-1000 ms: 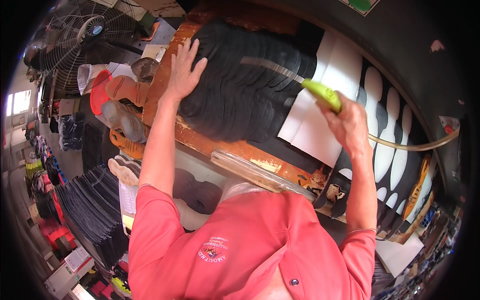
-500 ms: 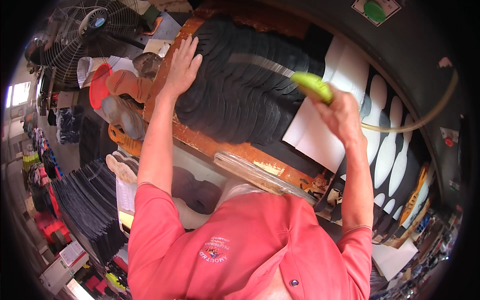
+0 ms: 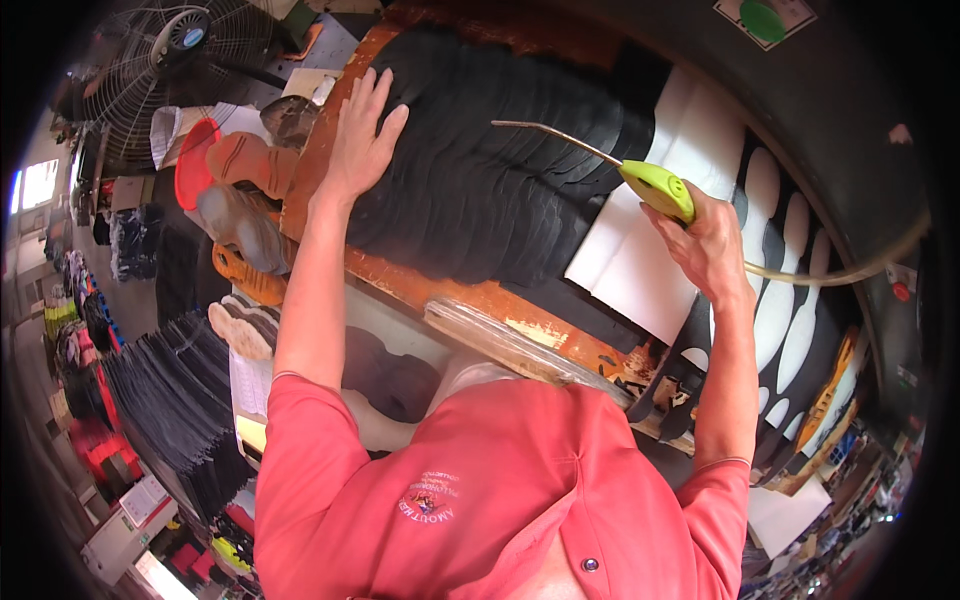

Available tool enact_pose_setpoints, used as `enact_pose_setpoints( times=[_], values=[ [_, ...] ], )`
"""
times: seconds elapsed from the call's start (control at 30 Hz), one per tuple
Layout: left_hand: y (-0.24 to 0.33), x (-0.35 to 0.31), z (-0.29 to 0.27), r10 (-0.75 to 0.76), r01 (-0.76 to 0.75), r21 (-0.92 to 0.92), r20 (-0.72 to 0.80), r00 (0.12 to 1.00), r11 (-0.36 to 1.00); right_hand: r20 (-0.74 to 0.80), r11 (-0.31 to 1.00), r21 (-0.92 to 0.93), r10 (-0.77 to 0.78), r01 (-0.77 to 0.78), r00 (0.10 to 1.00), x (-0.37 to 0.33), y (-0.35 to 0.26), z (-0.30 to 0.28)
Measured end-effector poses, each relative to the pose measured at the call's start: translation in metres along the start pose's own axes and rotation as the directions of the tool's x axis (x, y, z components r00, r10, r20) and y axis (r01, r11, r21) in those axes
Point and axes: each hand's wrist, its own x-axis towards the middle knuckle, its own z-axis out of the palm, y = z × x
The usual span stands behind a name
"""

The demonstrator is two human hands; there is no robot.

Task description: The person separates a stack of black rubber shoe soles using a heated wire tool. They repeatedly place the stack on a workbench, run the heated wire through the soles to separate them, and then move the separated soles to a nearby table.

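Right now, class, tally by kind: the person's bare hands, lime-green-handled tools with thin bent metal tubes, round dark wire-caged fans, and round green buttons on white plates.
Bare left hand and right hand: 2
Lime-green-handled tool with thin bent metal tube: 1
Round dark wire-caged fan: 1
Round green button on white plate: 1
Total: 5

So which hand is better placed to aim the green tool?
Probably the right hand: it holds the green tool, tube over black pieces; the left hand is open at their edge.
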Motion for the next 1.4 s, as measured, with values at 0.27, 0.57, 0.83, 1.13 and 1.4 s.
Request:
enact_pose_setpoints(
  times=[0.27, 0.57, 0.83, 1.13, 1.4],
  values=[
    [-0.003, -0.007, 0.005, 0.017, -0.016, 0.018, -0.024, 1.0, 1.0, -0.197, 0.997, 0.062, 0.059, -0.048, 0.979, -0.013, 0.012, -0.004],
    [0.005, -0.004, 0.004, 0.015, -0.015, 0.074, 0.001, 1.0, 0.997, -0.037, 0.999, -0.047, 0.014, -0.016, 0.999, -0.041, 0.043, -0.029],
    [0.004, -0.008, 0.01, 0.017, -0.016, 0.103, -0.014, 1.0, 0.995, 0.195, 0.982, -0.154, -0.073, 0.104, 0.978, -0.042, 0.044, -0.028],
    [0.01, 0.0, 0.01, 0.02, -0.018, 0.069, -0.035, 0.999, 0.997, -0.019, 0.998, -0.009, 0.062, -0.062, 0.998, -0.048, 0.06, -0.041],
    [0.008, -0.003, 0.012, 0.003, -0.001, 0.045, -0.045, 0.999, 0.999, -0.1, 0.985, 0.002, 0.172, -0.173, 0.98, -0.058, 0.071, -0.045]
  ],
)
